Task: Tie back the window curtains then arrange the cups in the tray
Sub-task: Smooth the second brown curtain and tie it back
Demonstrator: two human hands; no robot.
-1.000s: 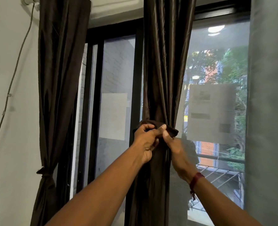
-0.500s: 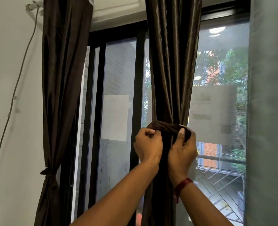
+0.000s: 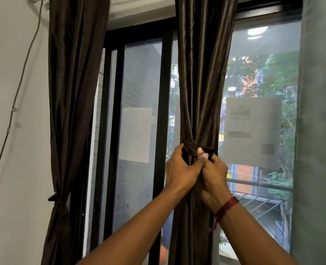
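Note:
A dark brown middle curtain (image 3: 202, 77) hangs in front of the window, gathered into a bunch at hand height. A matching fabric tie-back (image 3: 190, 147) is wrapped around the bunch. My left hand (image 3: 181, 169) grips the tie-back and curtain from the left side. My right hand (image 3: 213, 175) presses against it from the right, thumb up on the band, a red thread around the wrist. The left curtain (image 3: 70, 92) hangs by the wall with its own tie (image 3: 58, 201) knotted low. No cups or tray are in view.
A black-framed sliding window (image 3: 110, 131) with paper sheets (image 3: 136, 134) stuck on the glass fills the middle. A grey wall with a thin cable (image 3: 11, 119) is on the left. A pale grey curtain (image 3: 320, 131) hangs at the right edge.
Both hands have closed together below the band and pulled it tighter around the bunch. The band looks narrower and more wound than a second ago.

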